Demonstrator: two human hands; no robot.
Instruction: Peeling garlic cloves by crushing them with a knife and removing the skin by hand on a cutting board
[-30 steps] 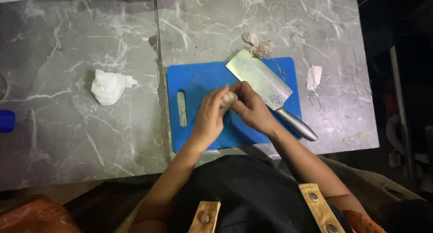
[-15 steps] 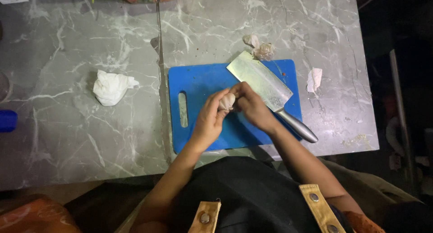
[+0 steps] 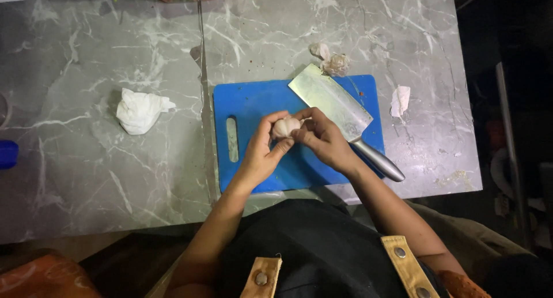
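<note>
A pale bulb, probably garlic (image 3: 286, 125), sits pinched between the left hand (image 3: 262, 153) and right hand (image 3: 324, 139) above the blue cutting board (image 3: 253, 105). A cleaver (image 3: 340, 113) lies at three o'clock, crumpled tissue (image 3: 140, 110) at nine.

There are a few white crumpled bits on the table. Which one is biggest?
The crumpled white tissue left of the blue cutting board. The white scrap on the board's right is much smaller and flatter.

Kitchen: marble counter (image 3: 115, 177), blue cutting board (image 3: 253, 102), cleaver (image 3: 334, 105).
</note>
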